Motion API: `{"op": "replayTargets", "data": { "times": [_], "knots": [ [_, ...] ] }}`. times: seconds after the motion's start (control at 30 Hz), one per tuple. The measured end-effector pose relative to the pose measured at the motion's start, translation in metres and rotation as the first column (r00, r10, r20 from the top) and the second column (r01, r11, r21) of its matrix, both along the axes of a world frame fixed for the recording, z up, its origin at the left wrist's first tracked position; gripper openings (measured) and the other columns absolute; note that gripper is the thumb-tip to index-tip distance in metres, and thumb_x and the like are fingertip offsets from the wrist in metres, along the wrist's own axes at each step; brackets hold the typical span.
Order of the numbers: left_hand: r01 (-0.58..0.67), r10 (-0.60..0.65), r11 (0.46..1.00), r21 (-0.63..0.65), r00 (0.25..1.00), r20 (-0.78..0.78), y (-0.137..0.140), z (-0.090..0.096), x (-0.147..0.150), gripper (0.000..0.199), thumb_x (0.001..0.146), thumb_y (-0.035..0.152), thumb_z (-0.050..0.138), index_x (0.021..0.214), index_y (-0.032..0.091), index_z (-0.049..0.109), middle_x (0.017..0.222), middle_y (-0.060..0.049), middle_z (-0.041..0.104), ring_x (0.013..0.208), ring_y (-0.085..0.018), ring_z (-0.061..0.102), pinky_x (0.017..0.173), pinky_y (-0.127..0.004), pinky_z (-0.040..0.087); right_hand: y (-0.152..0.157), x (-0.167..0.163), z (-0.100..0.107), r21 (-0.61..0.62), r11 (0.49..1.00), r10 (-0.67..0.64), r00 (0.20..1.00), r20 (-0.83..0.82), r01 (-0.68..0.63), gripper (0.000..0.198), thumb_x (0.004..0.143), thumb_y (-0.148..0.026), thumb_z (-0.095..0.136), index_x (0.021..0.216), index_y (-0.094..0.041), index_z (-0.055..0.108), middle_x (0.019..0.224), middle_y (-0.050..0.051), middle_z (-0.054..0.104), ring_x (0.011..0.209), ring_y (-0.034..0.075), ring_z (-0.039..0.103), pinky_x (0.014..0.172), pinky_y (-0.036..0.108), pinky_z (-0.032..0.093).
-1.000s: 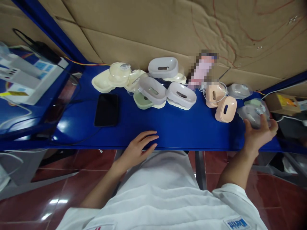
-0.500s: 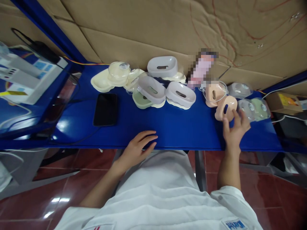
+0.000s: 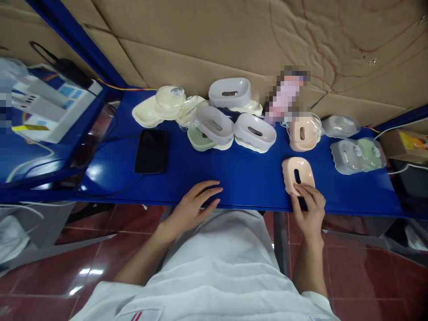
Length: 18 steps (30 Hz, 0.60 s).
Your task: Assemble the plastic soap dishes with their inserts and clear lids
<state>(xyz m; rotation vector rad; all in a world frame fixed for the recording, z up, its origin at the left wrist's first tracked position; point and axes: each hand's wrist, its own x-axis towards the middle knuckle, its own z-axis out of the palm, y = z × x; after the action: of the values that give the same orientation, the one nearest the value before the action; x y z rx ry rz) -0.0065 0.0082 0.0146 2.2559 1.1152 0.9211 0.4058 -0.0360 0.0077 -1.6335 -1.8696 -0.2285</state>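
My right hand (image 3: 309,207) grips the near edge of a peach soap dish (image 3: 290,176), thumb outside and fingertips over its rim. The dish has a dark slot in its floor and is near the front of the blue table. My left hand (image 3: 199,203) lies at the table's front edge with fingers apart, holding nothing. Beyond the held dish is another peach soap dish (image 3: 302,133) with a clear cover about it. In the middle are a lilac soap dish (image 3: 256,132), a second one (image 3: 214,125) over a green dish (image 3: 199,139), and a third (image 3: 230,91) behind.
A black phone (image 3: 150,150) lies left of the dishes. Cream dishes (image 3: 147,111) are at the back left. Clear-covered grey (image 3: 346,156) and green dishes (image 3: 368,154) sit at the right, near a cardboard box (image 3: 401,145). A white device (image 3: 63,111) stands far left.
My right hand has drawn the peach soap dish toward me and a little left, away from the other peach one. My left hand has stayed in place.
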Motion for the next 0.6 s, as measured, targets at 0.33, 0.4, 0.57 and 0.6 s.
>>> {"op": "replayTargets", "data": {
  "times": [0.33, 0.4, 0.57, 0.6],
  "knots": [
    [-0.184, 0.21, 0.965, 0.19, 0.969, -0.129, 0.055, 0.043, -0.042, 0.031, 0.112, 0.027, 0.061, 0.142, 0.027, 0.068, 0.146, -0.007, 0.071, 0.135, -0.023, 0.07, 0.119, -0.042, 0.058, 0.022, -0.052, 0.002, -0.021, 0.997, 0.073, 0.997, 0.006, -0.072, 0.047, 0.107, -0.028, 0.064, 0.154, -0.03, 0.061, 0.149, 0.013, 0.068, 0.143, 0.034, 0.061, 0.121, 0.055, 0.041],
    [-0.29, 0.341, 0.927, 0.239, 0.916, -0.212, 0.091, 0.053, -0.07, 0.039, 0.111, 0.031, 0.061, 0.149, 0.023, 0.064, 0.151, -0.009, 0.068, 0.144, -0.026, 0.063, 0.125, -0.048, 0.053, 0.027, -0.057, 0.002, -0.028, 0.997, 0.071, 0.997, 0.014, -0.071, 0.045, 0.108, -0.031, 0.065, 0.152, -0.03, 0.062, 0.149, 0.013, 0.067, 0.144, 0.034, 0.061, 0.122, 0.054, 0.04],
    [-0.384, 0.433, 0.901, 0.201, 0.805, -0.405, 0.195, 0.04, -0.153, 0.08, 0.096, 0.045, 0.083, 0.155, 0.001, 0.051, 0.16, -0.02, 0.057, 0.15, -0.034, 0.051, 0.128, -0.061, 0.043, 0.03, -0.06, -0.001, -0.035, 0.997, 0.064, 0.998, 0.023, -0.063, 0.043, 0.109, -0.031, 0.063, 0.152, -0.03, 0.062, 0.148, 0.012, 0.07, 0.142, 0.03, 0.063, 0.127, 0.054, 0.036],
    [-0.407, 0.435, 0.899, 0.158, 0.796, -0.422, 0.21, 0.034, -0.165, 0.083, 0.095, 0.052, 0.084, 0.15, -0.001, 0.052, 0.155, -0.019, 0.061, 0.145, -0.031, 0.053, 0.126, -0.059, 0.045, 0.03, -0.06, -0.001, -0.033, 0.997, 0.064, 0.998, 0.019, -0.063, 0.043, 0.109, -0.03, 0.063, 0.152, -0.03, 0.062, 0.147, 0.011, 0.071, 0.14, 0.029, 0.064, 0.128, 0.053, 0.035]
  ]
}}
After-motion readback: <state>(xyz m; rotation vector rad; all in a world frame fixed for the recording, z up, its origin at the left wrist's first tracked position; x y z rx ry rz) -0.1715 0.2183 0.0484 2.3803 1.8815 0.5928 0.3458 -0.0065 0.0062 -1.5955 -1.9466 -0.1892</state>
